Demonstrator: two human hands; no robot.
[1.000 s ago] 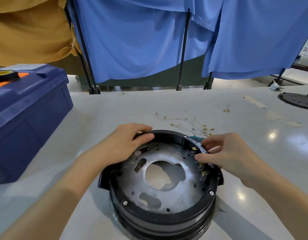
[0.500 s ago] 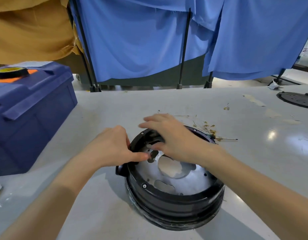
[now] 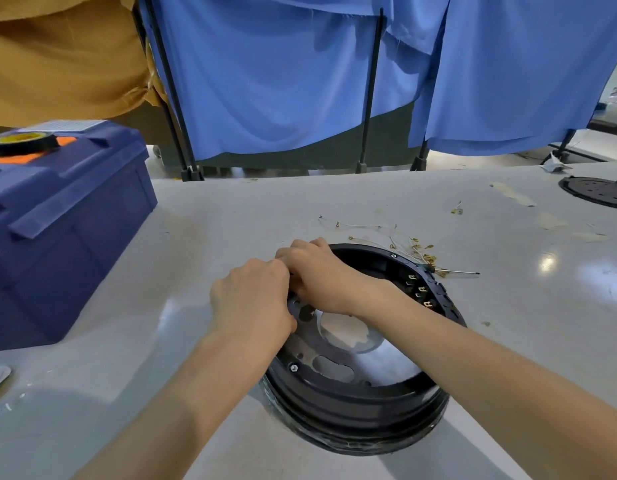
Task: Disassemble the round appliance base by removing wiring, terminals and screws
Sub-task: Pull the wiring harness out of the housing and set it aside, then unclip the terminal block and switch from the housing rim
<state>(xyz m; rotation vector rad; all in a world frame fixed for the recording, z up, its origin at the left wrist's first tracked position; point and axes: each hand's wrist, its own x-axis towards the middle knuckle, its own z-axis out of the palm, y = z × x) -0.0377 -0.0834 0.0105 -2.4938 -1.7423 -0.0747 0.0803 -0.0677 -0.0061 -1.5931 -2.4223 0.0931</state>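
The round black appliance base lies on the grey table, with a metal plate inside and a large centre hole. Several brass terminals sit along its inner right rim. My left hand grips the base's left rim. My right hand reaches across the base and its fingers close on the far-left rim beside my left hand; what they pinch is hidden. Removed thin wires with brass ends lie behind the base. A small screwdriver rests by the right rim.
A dark blue toolbox stands at the left, with a roll of black tape on its lid. A black round cover lies at the far right edge. Blue cloth on black stands hangs behind the table.
My right hand left the terminals on the right and crossed to the left rim. The screwdriver now lies on the table. The base has shifted right and turned.
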